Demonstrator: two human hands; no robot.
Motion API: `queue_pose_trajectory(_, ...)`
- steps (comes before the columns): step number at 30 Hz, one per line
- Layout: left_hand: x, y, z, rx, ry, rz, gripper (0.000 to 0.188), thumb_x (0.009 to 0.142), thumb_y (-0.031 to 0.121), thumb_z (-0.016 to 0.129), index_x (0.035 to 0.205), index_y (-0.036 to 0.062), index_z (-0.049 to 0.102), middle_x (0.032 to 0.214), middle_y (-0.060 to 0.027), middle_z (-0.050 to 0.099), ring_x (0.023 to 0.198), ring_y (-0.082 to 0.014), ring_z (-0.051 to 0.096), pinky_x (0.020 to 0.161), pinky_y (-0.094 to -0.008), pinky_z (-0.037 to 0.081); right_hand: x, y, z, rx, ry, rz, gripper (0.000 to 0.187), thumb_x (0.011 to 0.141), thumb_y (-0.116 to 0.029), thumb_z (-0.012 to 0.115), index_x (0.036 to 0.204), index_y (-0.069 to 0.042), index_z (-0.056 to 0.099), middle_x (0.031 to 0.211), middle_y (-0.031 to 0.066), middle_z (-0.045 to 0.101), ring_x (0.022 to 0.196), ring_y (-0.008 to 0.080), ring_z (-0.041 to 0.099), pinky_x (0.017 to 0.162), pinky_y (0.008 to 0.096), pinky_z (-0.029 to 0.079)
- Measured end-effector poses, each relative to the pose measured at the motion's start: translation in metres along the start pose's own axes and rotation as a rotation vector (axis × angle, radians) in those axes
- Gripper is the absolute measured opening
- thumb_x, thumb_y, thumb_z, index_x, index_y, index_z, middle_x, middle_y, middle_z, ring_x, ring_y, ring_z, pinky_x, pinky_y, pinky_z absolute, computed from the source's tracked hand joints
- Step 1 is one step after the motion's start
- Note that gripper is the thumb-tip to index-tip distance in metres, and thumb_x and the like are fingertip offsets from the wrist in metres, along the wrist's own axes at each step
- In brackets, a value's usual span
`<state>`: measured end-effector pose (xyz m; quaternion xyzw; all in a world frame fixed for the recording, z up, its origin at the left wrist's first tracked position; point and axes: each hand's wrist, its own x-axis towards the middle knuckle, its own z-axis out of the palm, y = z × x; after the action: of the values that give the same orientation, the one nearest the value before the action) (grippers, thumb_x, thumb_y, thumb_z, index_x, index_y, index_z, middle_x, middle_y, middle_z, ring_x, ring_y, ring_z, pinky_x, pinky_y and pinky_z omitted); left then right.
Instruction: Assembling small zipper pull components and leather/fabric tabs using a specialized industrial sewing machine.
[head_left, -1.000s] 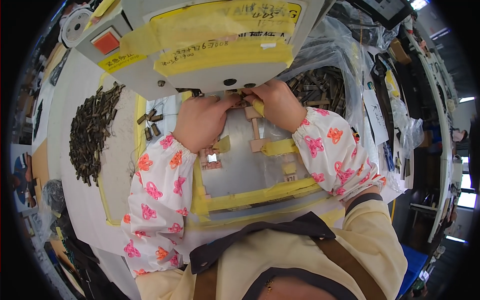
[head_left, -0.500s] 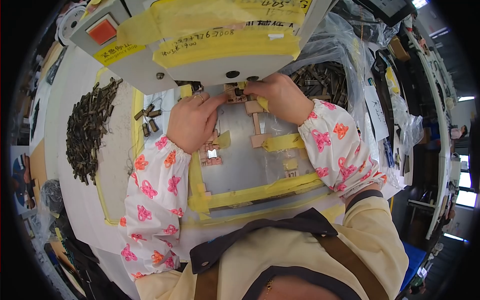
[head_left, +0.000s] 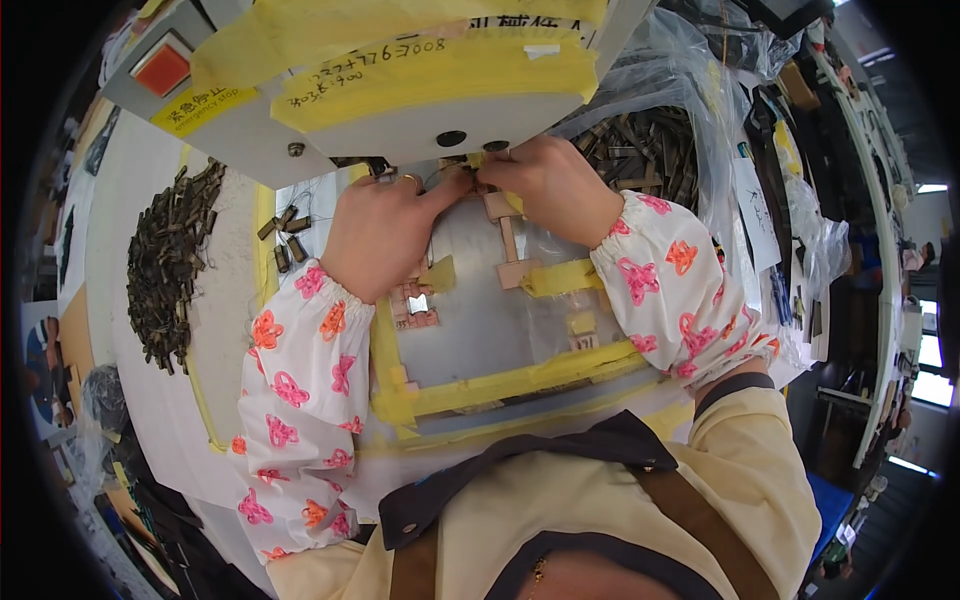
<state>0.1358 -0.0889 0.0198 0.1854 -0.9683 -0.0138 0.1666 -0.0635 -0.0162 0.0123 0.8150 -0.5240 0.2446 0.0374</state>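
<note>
- The head camera is looking steeply down from close above, facing the metal plate (head_left: 500, 320) at frame centre.
- Fisheye bending is curving the rim.

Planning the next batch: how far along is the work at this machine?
Looks partway. Both hands, left hand and right hand, pinch a small piece under the machine head. A dark pile lies left and a bagged heap right; which is finished is unclear.

Heap of dark small parts (head_left: 165, 260) on the white bench (head_left: 110, 290), well left of the fingers. Red square button (head_left: 161, 69) up-left on the machine housing. Clear bag of dark strips (head_left: 645, 150) just right.
</note>
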Motion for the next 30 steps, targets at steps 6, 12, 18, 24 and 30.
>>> queue_pose_trajectory(6,-0.003,-0.008,0.01,0.007,0.054,0.046,0.044,0.07,0.001,0.055,0.108,0.0213,0.061,0.063,-0.0046,0.051,0.059,-0.0259,0.053,0.056,-0.0357,0.046,0.0,0.004,0.003,0.004,0.045,-0.031,0.015,0.064,-0.004,0.059,0.077,-0.005,0.066,0.08,0.0084,0.06,0.078,0.0263,0.06,0.066,0.0352,0.05)
queue_pose_trajectory(12,-0.011,-0.009,0.006,-0.133,0.112,-0.044,0.04,0.072,-0.002,0.053,0.106,0.018,0.062,0.066,-0.0056,0.048,0.059,-0.026,0.05,0.056,-0.0363,0.043,0.001,0.003,0.004,0.037,0.05,-0.012,0.014,0.065,-0.004,0.058,0.076,-0.005,0.066,0.081,0.0093,0.06,0.08,0.0266,0.06,0.068,0.0348,0.051)
queue_pose_trajectory(18,-0.004,-0.006,0.004,-0.089,0.082,0.042,0.039,0.073,-0.001,0.054,0.107,0.0163,0.061,0.064,-0.0057,0.045,0.057,-0.0268,0.051,0.055,-0.037,0.043,0.004,-0.004,0.002,-0.03,0.026,0.02,0.011,0.065,-0.007,0.059,0.074,-0.006,0.066,0.083,0.0077,0.061,0.083,0.0244,0.06,0.069,0.0342,0.051)
queue_pose_trajectory(24,-0.013,-0.007,0.008,-0.161,0.193,-0.112,0.041,0.074,0.002,0.055,0.113,0.017,0.059,0.062,-0.0051,0.053,0.057,-0.0256,0.054,0.057,-0.0354,0.045,-0.001,-0.005,-0.002,-0.146,-0.012,0.027,0.014,0.067,-0.011,0.059,0.077,-0.012,0.068,0.083,0.0037,0.063,0.081,0.0212,0.06,0.07,0.0323,0.049)
queue_pose_trajectory(30,-0.006,-0.009,0.0,0.03,0.076,-0.076,0.044,0.067,0.004,0.056,0.108,0.0182,0.063,0.065,-0.0039,0.056,0.058,-0.0249,0.056,0.057,-0.0345,0.046,0.007,-0.007,-0.008,-0.139,-0.027,0.018,0.013,0.066,-0.011,0.059,0.077,-0.01,0.067,0.079,0.0035,0.062,0.081,0.0221,0.06,0.07,0.0334,0.049)
